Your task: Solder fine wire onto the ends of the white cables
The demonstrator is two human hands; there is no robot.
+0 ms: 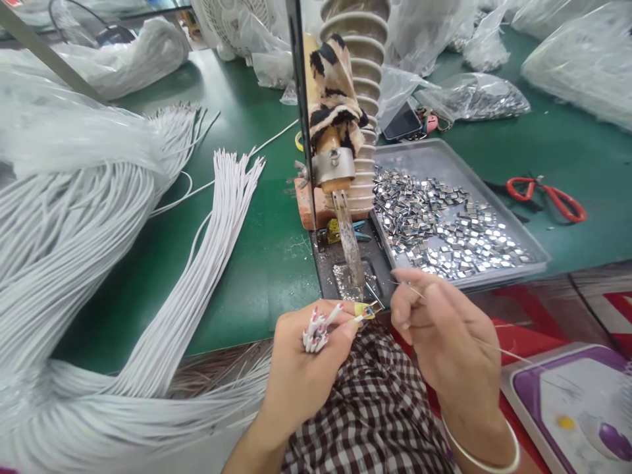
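My left hand (306, 375) is closed around a bundle of white cables (316, 332) with reddish wire ends. Between its thumb and index finger one cable points right, with a small metal connector (376, 307) at its tip. Yellow tape (363, 310) covers the index fingertip. To the right, my right hand (449, 336) pinches a thin wire (511, 355) that looks like solder; its end reaches toward the connector without visibly touching it. Just above the connector hangs the tip of a clamped soldering iron (349, 243), its handle wrapped in spotted cloth (336, 85).
A clear tray (494, 204) of small metal connectors (424, 217) lies to the right, beside red-handled pliers (563, 201). White cable bundles (212, 243) cover the left side. Behind the iron rises a ribbed hose (363, 92). A purple-white device (567, 401) sits lower right.
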